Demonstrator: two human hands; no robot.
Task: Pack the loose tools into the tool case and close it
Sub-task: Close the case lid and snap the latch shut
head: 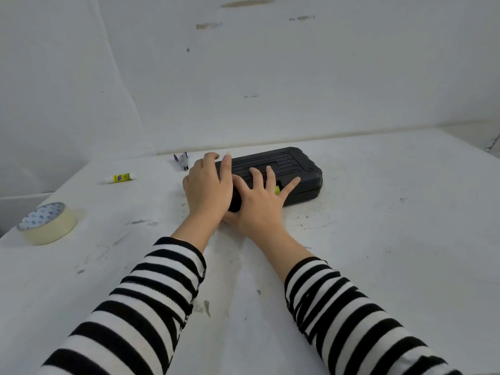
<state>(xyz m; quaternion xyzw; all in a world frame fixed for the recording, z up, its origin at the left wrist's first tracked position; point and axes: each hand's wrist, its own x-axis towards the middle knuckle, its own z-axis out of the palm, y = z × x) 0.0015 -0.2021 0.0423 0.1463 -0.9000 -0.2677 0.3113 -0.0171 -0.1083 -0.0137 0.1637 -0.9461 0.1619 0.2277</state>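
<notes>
A black ribbed tool case [295, 169] lies flat on the white table with its lid down. A small green latch [277, 189] shows on its front edge between my fingers. My left hand [207, 188] lies over the case's left end, fingers stretched across the lid's corner. My right hand [259, 204] presses flat on the lid's front, fingers spread, thumb toward the left hand. No loose tools show outside the case.
A roll of pale tape [47, 223] stands at the table's left edge. A glue stick [120, 178] lies left of the case, and a small purple and white stapler [182, 160] sits behind my left hand. A white wall rises behind the table.
</notes>
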